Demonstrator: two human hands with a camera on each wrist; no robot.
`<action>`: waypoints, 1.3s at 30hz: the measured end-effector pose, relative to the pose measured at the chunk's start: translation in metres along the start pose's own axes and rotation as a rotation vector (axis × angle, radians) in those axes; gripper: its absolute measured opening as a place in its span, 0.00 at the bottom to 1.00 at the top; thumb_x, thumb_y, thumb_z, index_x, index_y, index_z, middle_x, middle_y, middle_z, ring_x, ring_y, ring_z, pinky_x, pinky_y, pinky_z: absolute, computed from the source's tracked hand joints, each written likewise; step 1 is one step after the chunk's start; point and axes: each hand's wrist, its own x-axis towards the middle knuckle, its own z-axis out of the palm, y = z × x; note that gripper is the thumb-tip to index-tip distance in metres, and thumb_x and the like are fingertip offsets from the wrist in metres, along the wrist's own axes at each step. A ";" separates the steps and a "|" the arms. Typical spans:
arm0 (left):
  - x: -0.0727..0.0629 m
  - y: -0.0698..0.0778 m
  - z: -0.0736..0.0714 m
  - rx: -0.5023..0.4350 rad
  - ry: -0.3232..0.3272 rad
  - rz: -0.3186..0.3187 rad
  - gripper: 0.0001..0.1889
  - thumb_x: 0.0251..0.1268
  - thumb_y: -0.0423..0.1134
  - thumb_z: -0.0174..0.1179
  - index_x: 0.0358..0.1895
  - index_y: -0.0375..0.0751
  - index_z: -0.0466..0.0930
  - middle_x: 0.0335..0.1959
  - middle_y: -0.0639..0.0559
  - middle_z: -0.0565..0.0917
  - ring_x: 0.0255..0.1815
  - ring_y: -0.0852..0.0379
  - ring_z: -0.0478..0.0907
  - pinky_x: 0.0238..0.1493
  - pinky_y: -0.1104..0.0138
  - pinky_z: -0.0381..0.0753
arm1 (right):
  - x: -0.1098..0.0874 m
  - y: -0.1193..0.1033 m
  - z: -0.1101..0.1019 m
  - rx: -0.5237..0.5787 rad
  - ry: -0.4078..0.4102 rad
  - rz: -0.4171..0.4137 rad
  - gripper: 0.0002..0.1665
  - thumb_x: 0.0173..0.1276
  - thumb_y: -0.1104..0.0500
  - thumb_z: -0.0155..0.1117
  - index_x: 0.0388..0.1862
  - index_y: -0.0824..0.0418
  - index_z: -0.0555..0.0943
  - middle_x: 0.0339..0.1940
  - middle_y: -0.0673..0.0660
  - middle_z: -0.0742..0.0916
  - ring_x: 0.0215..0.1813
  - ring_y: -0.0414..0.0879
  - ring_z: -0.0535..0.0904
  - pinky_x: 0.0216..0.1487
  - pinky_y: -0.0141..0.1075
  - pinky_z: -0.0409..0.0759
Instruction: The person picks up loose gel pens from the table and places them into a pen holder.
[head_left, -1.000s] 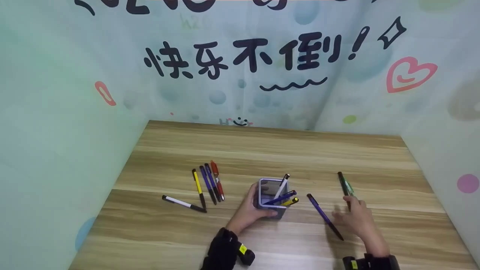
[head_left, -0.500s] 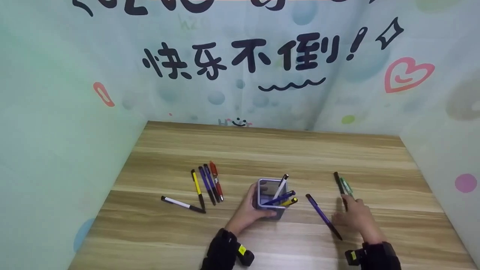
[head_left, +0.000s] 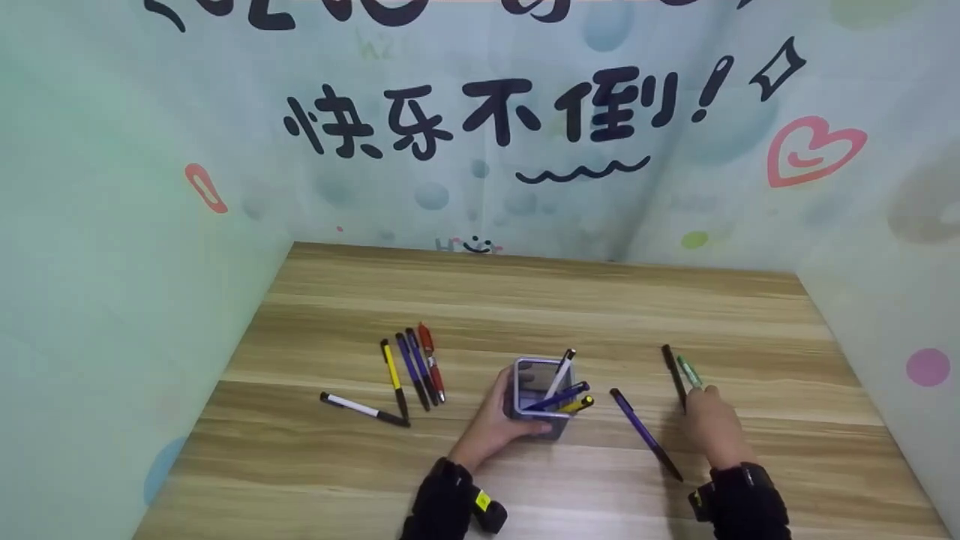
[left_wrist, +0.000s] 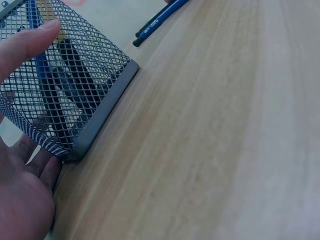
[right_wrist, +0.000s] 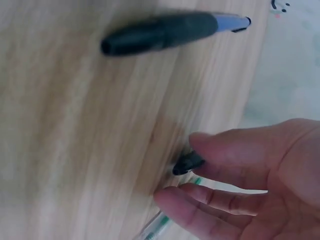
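My left hand (head_left: 487, 435) grips a dark mesh pen holder (head_left: 538, 379) at the middle of the table, thumb across its near side. Inside lean a white pen (head_left: 559, 375), a blue pen (head_left: 559, 396) and a yellow pen (head_left: 577, 405). In the left wrist view the holder's base edge (left_wrist: 107, 110) is down at the wood. To the right, my right hand (head_left: 716, 424) pinches a black pen (head_left: 673, 373) by its near end; the pen's end shows under the thumb in the right wrist view. A green pen (head_left: 688, 371) lies alongside, partly hidden by the hand.
A blue-purple pen (head_left: 643, 429) lies between the holder and my right hand. On the left lie a red pen (head_left: 430, 360), two blue pens (head_left: 412, 371), a yellow pen (head_left: 394, 375) and a white pen (head_left: 356, 406). A printed backdrop (head_left: 480, 202) encloses the table's back and sides.
My right hand has drawn its fingers in on the black pen, which has shifted slightly left, away from the green pen. The left hand and holder stay in place.
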 end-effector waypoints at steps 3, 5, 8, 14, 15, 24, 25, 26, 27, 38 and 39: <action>0.000 0.000 0.000 0.001 0.001 0.004 0.52 0.37 0.35 0.75 0.70 0.48 0.54 0.65 0.45 0.68 0.66 0.46 0.64 0.71 0.52 0.56 | 0.001 -0.003 0.004 -0.013 0.011 0.003 0.10 0.65 0.72 0.47 0.38 0.82 0.71 0.32 0.73 0.76 0.30 0.58 0.77 0.29 0.49 0.78; 0.000 0.000 -0.001 0.006 0.003 -0.002 0.52 0.37 0.36 0.75 0.70 0.48 0.54 0.65 0.45 0.68 0.66 0.46 0.64 0.71 0.52 0.56 | 0.001 -0.004 0.007 -0.018 0.024 -0.002 0.08 0.65 0.73 0.46 0.37 0.81 0.70 0.31 0.73 0.77 0.29 0.58 0.77 0.28 0.48 0.78; 0.000 0.000 -0.001 0.007 0.007 -0.005 0.52 0.37 0.35 0.75 0.70 0.47 0.53 0.66 0.44 0.68 0.67 0.46 0.64 0.71 0.51 0.56 | 0.000 -0.004 0.010 -0.011 0.052 -0.026 0.04 0.63 0.74 0.47 0.33 0.78 0.70 0.27 0.70 0.78 0.27 0.57 0.77 0.27 0.48 0.77; -0.001 -0.001 0.000 -0.005 0.005 -0.014 0.52 0.37 0.35 0.75 0.70 0.50 0.54 0.66 0.47 0.68 0.67 0.48 0.64 0.71 0.52 0.55 | -0.003 -0.004 0.009 0.101 0.049 -0.039 0.04 0.57 0.74 0.54 0.33 0.75 0.73 0.27 0.66 0.80 0.29 0.53 0.75 0.29 0.46 0.75; -0.001 -0.001 0.000 -0.006 0.004 -0.019 0.52 0.37 0.35 0.75 0.70 0.50 0.54 0.65 0.47 0.68 0.66 0.48 0.64 0.71 0.52 0.55 | -0.004 -0.005 0.007 0.131 0.046 -0.039 0.07 0.56 0.73 0.54 0.35 0.76 0.73 0.29 0.67 0.81 0.30 0.53 0.75 0.30 0.46 0.76; -0.002 -0.001 -0.002 0.015 0.006 -0.016 0.50 0.37 0.36 0.76 0.68 0.50 0.56 0.63 0.47 0.70 0.65 0.48 0.65 0.71 0.52 0.56 | -0.018 -0.042 -0.018 0.480 0.176 -0.081 0.18 0.59 0.69 0.57 0.46 0.72 0.65 0.36 0.65 0.80 0.39 0.53 0.77 0.38 0.37 0.76; -0.002 -0.001 -0.002 0.016 0.004 -0.014 0.50 0.37 0.37 0.76 0.68 0.50 0.56 0.62 0.47 0.71 0.65 0.48 0.65 0.71 0.53 0.56 | -0.021 -0.049 -0.022 0.518 0.194 -0.089 0.18 0.59 0.69 0.58 0.46 0.71 0.65 0.37 0.65 0.80 0.40 0.53 0.78 0.39 0.35 0.76; -0.002 -0.001 -0.001 0.022 0.004 -0.013 0.49 0.37 0.37 0.76 0.68 0.50 0.57 0.62 0.47 0.71 0.65 0.49 0.65 0.71 0.53 0.56 | -0.024 -0.056 -0.026 0.557 0.211 -0.100 0.18 0.60 0.70 0.58 0.46 0.71 0.64 0.38 0.65 0.81 0.42 0.52 0.78 0.41 0.32 0.77; -0.001 -0.001 -0.001 0.027 0.004 -0.010 0.49 0.37 0.38 0.76 0.68 0.49 0.57 0.62 0.46 0.71 0.65 0.49 0.66 0.71 0.53 0.56 | -0.026 -0.063 -0.030 0.593 0.222 -0.112 0.18 0.60 0.69 0.58 0.47 0.70 0.64 0.39 0.65 0.81 0.42 0.51 0.79 0.42 0.29 0.77; -0.001 0.001 -0.001 0.053 0.011 -0.012 0.50 0.36 0.37 0.76 0.68 0.50 0.56 0.64 0.47 0.69 0.66 0.47 0.64 0.71 0.50 0.56 | -0.042 -0.119 -0.050 0.780 0.339 -0.376 0.11 0.63 0.72 0.57 0.44 0.68 0.71 0.36 0.61 0.83 0.33 0.40 0.80 0.32 0.29 0.81; -0.001 0.001 -0.001 0.060 0.012 -0.011 0.50 0.36 0.37 0.76 0.68 0.50 0.56 0.64 0.47 0.70 0.66 0.47 0.64 0.71 0.50 0.56 | -0.043 -0.123 -0.050 0.798 0.333 -0.393 0.11 0.64 0.72 0.56 0.45 0.69 0.70 0.37 0.61 0.83 0.33 0.40 0.80 0.31 0.29 0.81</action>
